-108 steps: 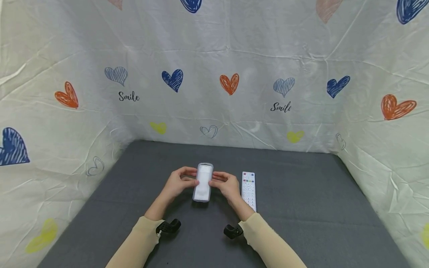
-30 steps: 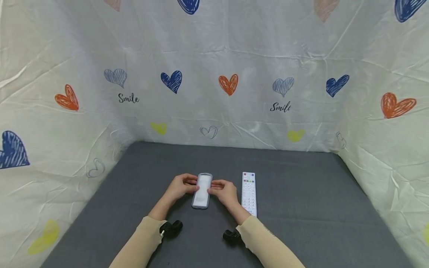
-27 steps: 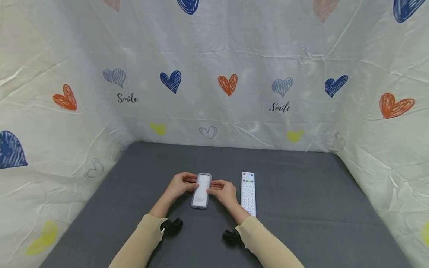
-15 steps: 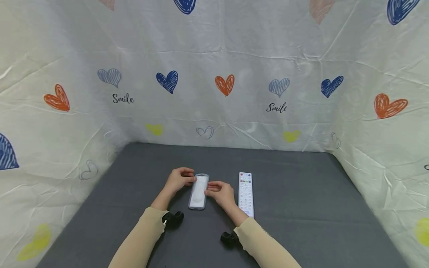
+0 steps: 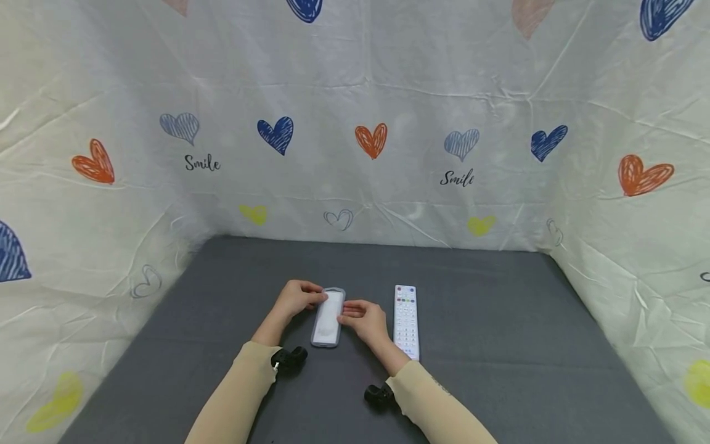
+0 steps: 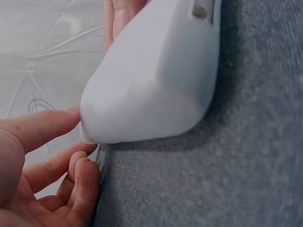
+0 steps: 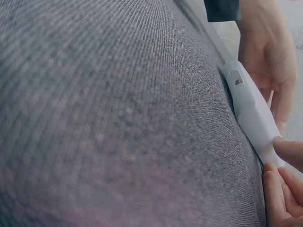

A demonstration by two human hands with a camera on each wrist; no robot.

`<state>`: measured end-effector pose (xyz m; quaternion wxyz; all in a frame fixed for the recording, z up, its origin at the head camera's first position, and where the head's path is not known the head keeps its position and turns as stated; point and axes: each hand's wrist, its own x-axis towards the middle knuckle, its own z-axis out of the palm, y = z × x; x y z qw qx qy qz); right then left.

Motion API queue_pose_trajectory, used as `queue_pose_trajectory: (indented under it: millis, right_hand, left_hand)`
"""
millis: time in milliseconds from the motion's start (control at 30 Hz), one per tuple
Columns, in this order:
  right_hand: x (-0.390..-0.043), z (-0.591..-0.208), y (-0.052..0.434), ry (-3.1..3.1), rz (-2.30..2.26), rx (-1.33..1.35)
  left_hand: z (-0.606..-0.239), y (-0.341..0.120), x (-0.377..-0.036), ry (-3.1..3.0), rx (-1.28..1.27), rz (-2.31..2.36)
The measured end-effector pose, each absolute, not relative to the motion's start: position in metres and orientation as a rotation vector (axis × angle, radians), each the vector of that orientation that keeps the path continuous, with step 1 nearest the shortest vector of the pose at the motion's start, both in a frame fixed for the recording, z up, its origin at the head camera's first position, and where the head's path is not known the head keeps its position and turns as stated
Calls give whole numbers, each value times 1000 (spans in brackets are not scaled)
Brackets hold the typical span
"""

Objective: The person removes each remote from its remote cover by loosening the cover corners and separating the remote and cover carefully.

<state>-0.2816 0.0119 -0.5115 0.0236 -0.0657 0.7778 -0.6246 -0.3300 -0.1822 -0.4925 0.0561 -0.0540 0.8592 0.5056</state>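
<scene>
My left hand (image 5: 296, 299) and right hand (image 5: 363, 319) still pinch the sides of the cased remote (image 5: 328, 317), fingertips curled on its edges. Over the last seconds I have brought it down, and it now lies flat on the grey surface (image 5: 499, 333), just left of the white remote (image 5: 406, 319), so I judge the lowering done.

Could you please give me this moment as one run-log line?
left hand: holds covered remote at far end | right hand: holds its right edge | covered remote: on grey mat | bare remote: right, untouched
</scene>
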Motion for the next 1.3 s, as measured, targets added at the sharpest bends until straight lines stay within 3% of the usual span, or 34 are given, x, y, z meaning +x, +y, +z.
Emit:
queue_pose_trajectory:
  millis: [567,1300]
  right_hand:
    - [-281,-511,12,2392,-1950,-192]
    - [-282,-487,16,2319,-2064,-223]
  left_hand:
    - [-488,-181,-331,2540,-141,1636]
    - [-449,-181,-318,2490,85,1732]
